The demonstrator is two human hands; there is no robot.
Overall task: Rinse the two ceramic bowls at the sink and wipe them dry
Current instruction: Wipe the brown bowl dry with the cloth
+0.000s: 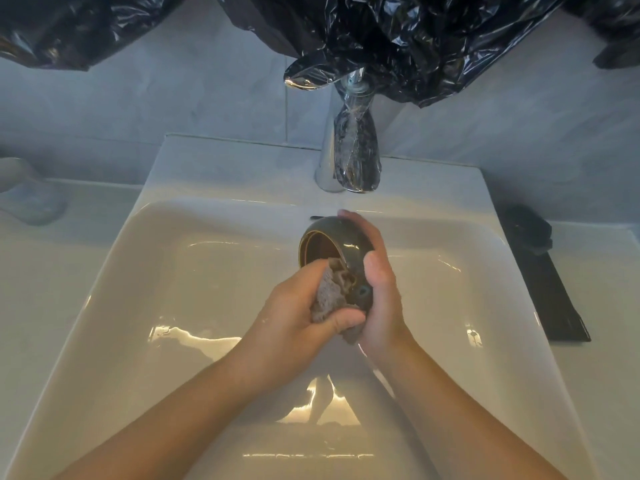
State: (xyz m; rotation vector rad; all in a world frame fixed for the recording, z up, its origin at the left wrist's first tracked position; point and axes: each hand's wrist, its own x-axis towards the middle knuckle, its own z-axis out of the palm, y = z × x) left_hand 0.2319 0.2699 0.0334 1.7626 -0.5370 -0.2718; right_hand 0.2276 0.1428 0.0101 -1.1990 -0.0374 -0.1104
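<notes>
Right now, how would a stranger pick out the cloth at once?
Start at the white sink. Over its basin the left hand grips the cloth, a crumpled grey-brown wad pressed against the bowl. It is soft and matte; the bowl is dark and glossy.

place: home bathroom | evidence: white washbasin [242, 174], chrome tap [327, 161], tiled wall [173, 98]
</notes>
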